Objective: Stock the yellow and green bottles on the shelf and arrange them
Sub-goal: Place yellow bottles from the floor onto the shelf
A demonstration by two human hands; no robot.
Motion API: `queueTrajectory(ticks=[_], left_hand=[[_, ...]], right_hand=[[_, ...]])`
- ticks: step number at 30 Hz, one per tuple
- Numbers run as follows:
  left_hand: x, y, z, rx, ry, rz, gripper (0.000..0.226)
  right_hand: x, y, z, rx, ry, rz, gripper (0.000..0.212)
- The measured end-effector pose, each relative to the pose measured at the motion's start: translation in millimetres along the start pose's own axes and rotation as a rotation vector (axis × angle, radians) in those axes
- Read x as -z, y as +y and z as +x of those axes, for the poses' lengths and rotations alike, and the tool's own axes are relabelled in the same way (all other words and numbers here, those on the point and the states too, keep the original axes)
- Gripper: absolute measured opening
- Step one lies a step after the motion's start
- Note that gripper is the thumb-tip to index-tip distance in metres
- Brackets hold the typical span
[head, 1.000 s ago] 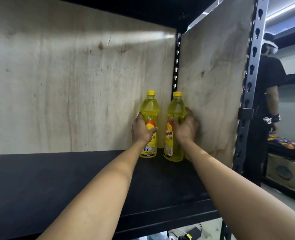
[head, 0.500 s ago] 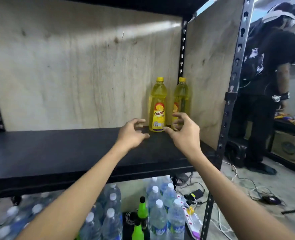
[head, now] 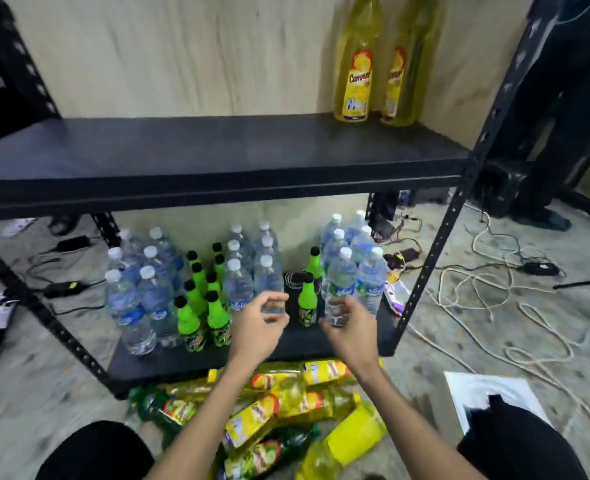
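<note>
While yellow bottles (head: 352, 64) stand shelved, left hand (head: 257, 329) and right hand (head: 350, 329) hover — curled.

The single view comes from a wide-angle camera worn on the head, close in front of the shelf unit (head: 435, 244), facing forward and pitched down. The upper shelf (head: 217, 150) spans the frame above centre; the lower shelf (head: 168, 362) lies below centre. Two standing yellow bottles (head: 354, 74) are cropped at 1 o'clock. The floor pile of bottles (head: 252, 417) sits nearest, at 6 o'clock. Both forearms (head: 201, 422) enter from 6 o'clock; the left hand (head: 257, 327) and right hand (head: 347, 332) reach just below centre.
</note>
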State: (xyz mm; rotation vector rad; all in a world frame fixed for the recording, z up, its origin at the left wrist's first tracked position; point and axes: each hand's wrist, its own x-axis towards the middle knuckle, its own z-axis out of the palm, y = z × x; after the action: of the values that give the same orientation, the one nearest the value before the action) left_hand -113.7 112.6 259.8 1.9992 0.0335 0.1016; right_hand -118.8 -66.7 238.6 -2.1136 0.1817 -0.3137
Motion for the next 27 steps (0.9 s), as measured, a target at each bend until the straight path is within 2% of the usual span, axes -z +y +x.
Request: queueTrajectory(ticks=[5, 8, 10, 13, 17, 20, 23, 27], left_hand=[[-25, -123, -5, 0.356, -0.208, 0.354, 0.037], [-36, -173, -3, 0.459, -0.321, 0.463, 0.041], [-43, -196, 2, 0.480, -0.362, 0.542, 0.048], [-54, -221, 9, 0.497, -0.421, 0.630, 0.063], [-74, -249, 16, 0.501, -0.589, 0.734, 0.092], [-88, -264, 16, 0.489, -0.677, 0.830, 0.110], [-98, -268, 11, 0.397, -0.680, 0.977, 0.109], [-112, -268, 8, 0.340, -0.667, 1.058, 0.103]], right_hand=[[-51, 84, -20, -0.438, -0.303, -0.111, 0.044], [-73, 127, -26, -0.625, -0.360, -0.086, 0.057], [-82, 154, -30, -0.658, -0.417, -0.211, 0.062], [-89, 194, -40, -0.530, -0.614, -0.573, 0.061], [-103, 233, -48, -0.216, -0.925, -1.036, 0.065], [-114, 251, -48, -0.002, -1.064, -1.195, 0.072], [-120, 266, -47, 0.165, -1.158, -1.312, 0.075], [-127, 272, -47, 0.293, -1.233, -1.334, 0.094]])
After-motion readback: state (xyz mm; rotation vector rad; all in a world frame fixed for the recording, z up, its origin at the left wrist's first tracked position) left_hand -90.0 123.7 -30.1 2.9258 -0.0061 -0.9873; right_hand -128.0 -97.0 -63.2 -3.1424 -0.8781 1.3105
